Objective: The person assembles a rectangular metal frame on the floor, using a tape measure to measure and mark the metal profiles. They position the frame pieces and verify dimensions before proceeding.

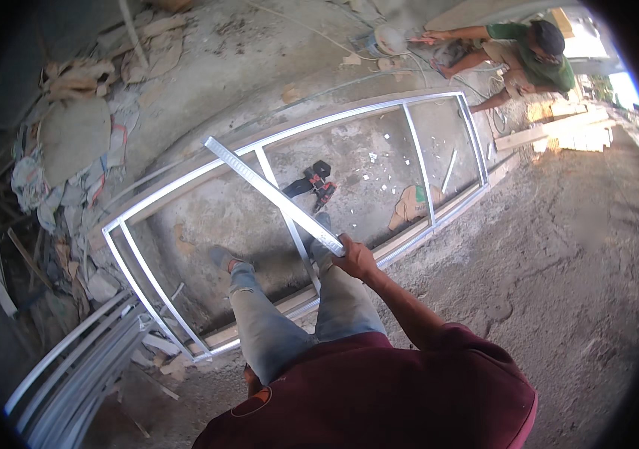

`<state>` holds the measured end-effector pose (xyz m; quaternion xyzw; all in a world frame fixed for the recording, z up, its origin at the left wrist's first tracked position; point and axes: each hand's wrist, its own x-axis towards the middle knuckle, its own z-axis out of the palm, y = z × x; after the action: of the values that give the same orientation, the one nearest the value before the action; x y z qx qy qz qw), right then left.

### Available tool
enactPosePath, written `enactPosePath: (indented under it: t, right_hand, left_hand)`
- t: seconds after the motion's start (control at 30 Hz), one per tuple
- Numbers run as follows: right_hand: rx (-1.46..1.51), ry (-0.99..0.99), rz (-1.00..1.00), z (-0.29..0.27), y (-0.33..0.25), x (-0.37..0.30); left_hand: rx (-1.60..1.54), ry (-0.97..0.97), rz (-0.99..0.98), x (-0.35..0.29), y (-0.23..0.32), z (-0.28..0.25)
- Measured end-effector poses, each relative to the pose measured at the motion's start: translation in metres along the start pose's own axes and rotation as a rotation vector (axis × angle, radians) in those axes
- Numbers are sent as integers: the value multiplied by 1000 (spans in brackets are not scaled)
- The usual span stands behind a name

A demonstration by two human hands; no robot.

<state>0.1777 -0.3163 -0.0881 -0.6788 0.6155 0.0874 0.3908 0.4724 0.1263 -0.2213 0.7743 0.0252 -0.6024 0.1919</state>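
My right hand (355, 259) is closed around the near end of a silvery metal channel (274, 196). The channel slants up and away to the left, over a long metal frame (185, 176). Below me to the left, a small part of my left hand (251, 380) shows beside my hip; its fingers are mostly hidden by the shirt. The frame lies low over the floor with several crossbars, and my legs stand inside its outline. A black and red cordless drill (319, 183) rests on the floor within the frame, just beyond the channel.
Loose metal channels (84, 374) are stacked at the lower left. Sacks and rubble (72, 165) heap along the left. A co-worker (533, 63) crouches at the far right near a bucket (388, 41) and cables. Scraps and torn cardboard (411, 206) lie inside the frame.
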Motion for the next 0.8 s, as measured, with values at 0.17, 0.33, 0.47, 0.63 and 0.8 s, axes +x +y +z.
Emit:
enactPosePath:
  t: [0.17,0.33,0.47,0.63,0.8]
  right_hand:
    - [113,164,282,-60,69,-54]
    - [382,394,420,-54,103,-89]
    - [470,511,570,-9,103,-119]
    - [520,564,783,7,144,-150]
    - [559,608,809,-20,254,-125]
  left_hand:
    - [630,-207,317,9,78,-8]
    - [1411,-253,1014,58,201,-36]
    - [883,-120,562,88,331,-44]
    - [333,10,349,22,469,29]
    - [358,-103,250,48,480,108]
